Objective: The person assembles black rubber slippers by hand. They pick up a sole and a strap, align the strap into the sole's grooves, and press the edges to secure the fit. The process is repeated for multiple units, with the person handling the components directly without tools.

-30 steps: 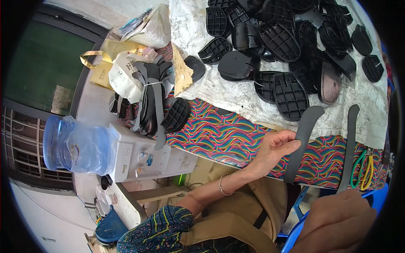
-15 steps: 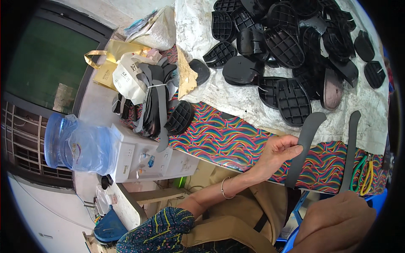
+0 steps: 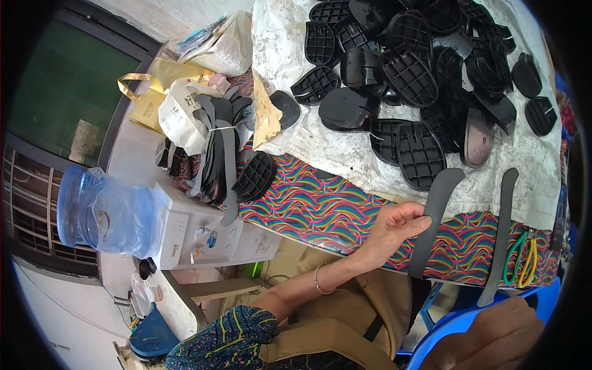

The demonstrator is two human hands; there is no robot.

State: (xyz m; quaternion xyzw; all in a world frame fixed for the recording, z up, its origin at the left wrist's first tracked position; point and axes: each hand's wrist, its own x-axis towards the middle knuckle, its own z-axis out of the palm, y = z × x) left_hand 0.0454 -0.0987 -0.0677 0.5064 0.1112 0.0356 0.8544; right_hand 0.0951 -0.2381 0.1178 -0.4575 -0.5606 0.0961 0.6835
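Note:
My left hand [image 3: 398, 231] pinches the edge of a curved dark grey strip [image 3: 433, 216] between thumb and fingers. That strip lies across the table's front edge, its upper end on the white sheet. To its right a narrower grey strip [image 3: 502, 228] lies much the same way, its lower end past the table edge. My right hand [image 3: 502, 330] is low at the right, apart from the strips, knuckles up; its fingers are hidden. Beyond the strips, black shoe soles [image 3: 422, 154] with gridded undersides are heaped on the white sheet [image 3: 345, 151].
Green and yellow looped cords [image 3: 524, 265] lie at the table's right front. A tied bundle of grey strips [image 3: 219, 135] is at the left, beside a loose sole [image 3: 254, 176] and a gold bag [image 3: 161, 83]. A water dispenser [image 3: 216, 228] stands left of the table, a blue chair [image 3: 444, 333] below.
My right hand has drawn down, uncovering the narrower strip's lower end. My left hand keeps its pinch on the wider strip. The whole view has shifted slightly.

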